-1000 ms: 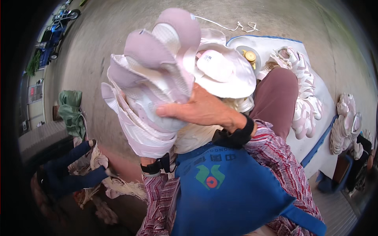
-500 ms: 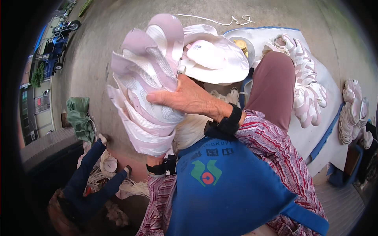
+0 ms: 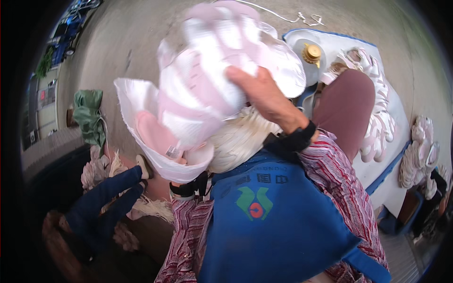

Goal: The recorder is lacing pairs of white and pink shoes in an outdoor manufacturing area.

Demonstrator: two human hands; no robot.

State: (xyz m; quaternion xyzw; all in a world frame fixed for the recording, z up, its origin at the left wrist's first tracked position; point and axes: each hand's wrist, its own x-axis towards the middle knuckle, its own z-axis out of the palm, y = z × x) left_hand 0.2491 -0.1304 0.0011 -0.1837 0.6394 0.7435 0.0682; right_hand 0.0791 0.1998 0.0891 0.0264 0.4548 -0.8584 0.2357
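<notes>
A fanned stack of white and pale pink shoe uppers [image 3: 203,82] is in my right hand [image 3: 266,96], its thumb lying across them and its other fingers hidden behind. Motion smears the stack. At its lower left a single shoe upper [image 3: 137,120] gapes apart from the rest, its pink lining showing. My left hand [image 3: 177,184] is under this upper and supports it. Only a little skin above the black wristband shows, and its fingers are covered. More white uppers [image 3: 288,66] lie beyond the stack. A bundle of cream cords [image 3: 243,141] rests by my lap.
A gold-coloured metal piece [image 3: 311,54] stands on a white sheet with blue edging [image 3: 325,37], beside rows of uppers [image 3: 377,94]. My blue apron [image 3: 283,226] covers my lap. At left, another person's legs [image 3: 106,191] stretch near a green sack [image 3: 88,115]. White cord [image 3: 283,18] lies on the ground.
The stack has swung up and right with my right hand. One upper has parted from it at the lower left, opening to show its pink lining. The view has shifted slightly.
</notes>
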